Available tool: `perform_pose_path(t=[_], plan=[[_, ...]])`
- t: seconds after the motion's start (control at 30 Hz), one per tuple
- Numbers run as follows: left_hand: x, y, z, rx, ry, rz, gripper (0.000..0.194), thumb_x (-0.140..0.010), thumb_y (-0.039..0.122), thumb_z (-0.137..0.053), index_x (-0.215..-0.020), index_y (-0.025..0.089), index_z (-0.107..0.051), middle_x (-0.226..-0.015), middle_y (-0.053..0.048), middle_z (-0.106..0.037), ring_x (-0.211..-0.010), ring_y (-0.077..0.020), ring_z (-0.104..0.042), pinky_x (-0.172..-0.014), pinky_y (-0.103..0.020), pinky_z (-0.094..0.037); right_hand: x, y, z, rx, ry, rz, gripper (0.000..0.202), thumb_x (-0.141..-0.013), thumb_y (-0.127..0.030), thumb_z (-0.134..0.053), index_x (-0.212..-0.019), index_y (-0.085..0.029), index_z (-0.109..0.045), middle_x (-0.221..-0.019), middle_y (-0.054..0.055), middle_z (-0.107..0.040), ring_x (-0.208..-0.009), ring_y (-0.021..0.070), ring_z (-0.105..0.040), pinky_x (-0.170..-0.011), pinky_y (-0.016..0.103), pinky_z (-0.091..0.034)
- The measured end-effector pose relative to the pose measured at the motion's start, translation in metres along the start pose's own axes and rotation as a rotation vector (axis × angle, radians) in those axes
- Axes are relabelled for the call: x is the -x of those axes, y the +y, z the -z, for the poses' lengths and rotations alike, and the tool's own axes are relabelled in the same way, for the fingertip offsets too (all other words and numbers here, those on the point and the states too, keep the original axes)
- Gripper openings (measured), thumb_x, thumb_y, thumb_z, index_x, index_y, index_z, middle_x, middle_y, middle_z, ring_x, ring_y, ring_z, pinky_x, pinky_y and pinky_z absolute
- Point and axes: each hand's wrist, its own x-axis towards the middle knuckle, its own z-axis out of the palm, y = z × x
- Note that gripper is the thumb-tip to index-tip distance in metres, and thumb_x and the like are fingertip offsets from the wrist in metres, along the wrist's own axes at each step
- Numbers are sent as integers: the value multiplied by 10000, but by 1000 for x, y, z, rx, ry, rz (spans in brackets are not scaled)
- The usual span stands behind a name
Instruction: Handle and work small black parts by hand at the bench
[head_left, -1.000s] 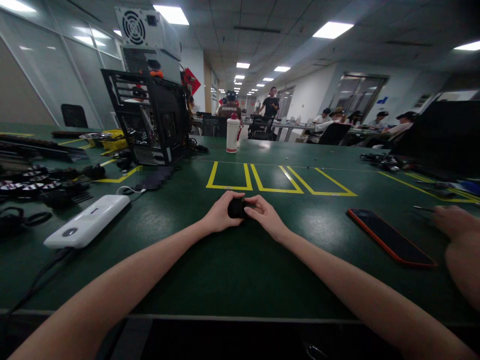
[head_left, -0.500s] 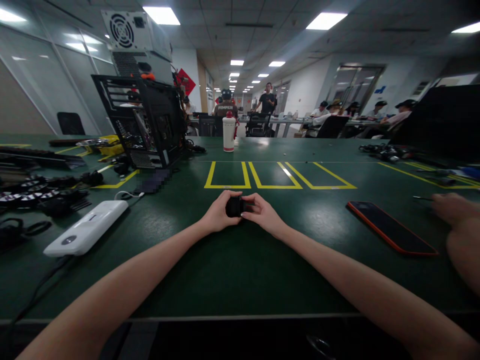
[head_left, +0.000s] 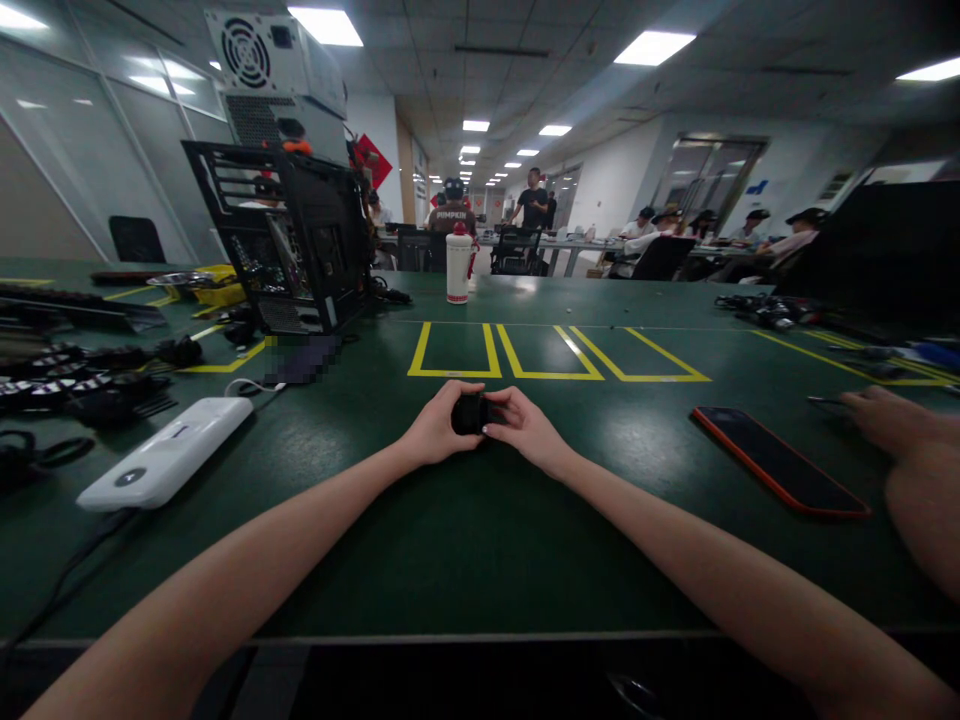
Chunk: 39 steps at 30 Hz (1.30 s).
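1. From my remote view, the small black object is between my two hands, over the near-middle part of the green table, short of the yellow tape outlines. I can't make out what it is, or whether it touches the tabletop.
2. My left hand curls around its left side, fingers over the top and thumb low, opened into a C about as wide as the object.
3. My right hand has its fingertips on the object's right side, thumb below and forefinger above, only a little apart. The other fingers are partly hidden, so I can't tell how they bend.
4. Beyond the tape, a white bottle with a red top stands upright.
5. To my right, a phone in an orange-red case lies flat. Past it, a co-worker's hand holds something slim, too blurred for me to name.
6. To my left lies a white power bank with cords at both ends. Behind it stands an open black computer case with a silver metal box on top, and dark cables and parts spread farther left.
7. In the background, I see people around other tables.
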Motion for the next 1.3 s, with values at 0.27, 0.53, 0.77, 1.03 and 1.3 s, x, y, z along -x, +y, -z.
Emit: perform_pose_path(t=[0.27, 0.53, 0.77, 1.03, 1.3], plan=[[1, 3, 0, 1, 15, 21, 606, -598, 159, -667, -1150, 202, -421, -1096, -81, -491, -996, -248, -502, -813, -404, -431, 1, -5, -2, 2, 28, -29, 204, -716, -234, -600, -886, -206, -491, -972, 16, -555, -923, 153, -571, -880, 371, -432], [1, 4, 1, -6, 11, 21, 598, -605, 158, -661, -1148, 203, -417, -1105, -83, -485, -1003, -248, -499, -819, -406, -430, -1, -3, -1, 29, 8, -53, 334, -710, -204, -598, -1022, -201, -479, -1087, 43, -530, -1059, 181, -512, -962, 392, -378], [0, 3, 1, 29, 18, 14, 595, -600, 152, -664, -1143, 201, -426, -1101, -84, -486, -999, -249, -504, -812, -405, -435, 2, -5, -2, -9, -26, -28, 341, -658, -161, -646, -935, -223, -457, -1031, 13, -523, -986, 166, -546, -905, 374, -427], [0, -3, -3, 1, 30, 22, 622, -587, 157, -681, -1148, 204, -416, -1114, -82, -483, -1007, -247, -503, -822, -397, -435, 1, -6, -3, 75, 34, -11, 177, -764, -261, -547, -926, -213, -495, -967, 19, -534, -952, 152, -541, -882, 347, -420], [1, 2, 0, 0, 19, 22, 607, -601, 168, -670, -1152, 204, -417, -1118, -83, -482, -1013, -249, -499, -824, -401, -434, 0, -4, -1, 49, 31, -68, 319, -735, -262, -580, -1037, -205, -492, -1094, 52, -528, -1037, 176, -519, -947, 379, -381]])
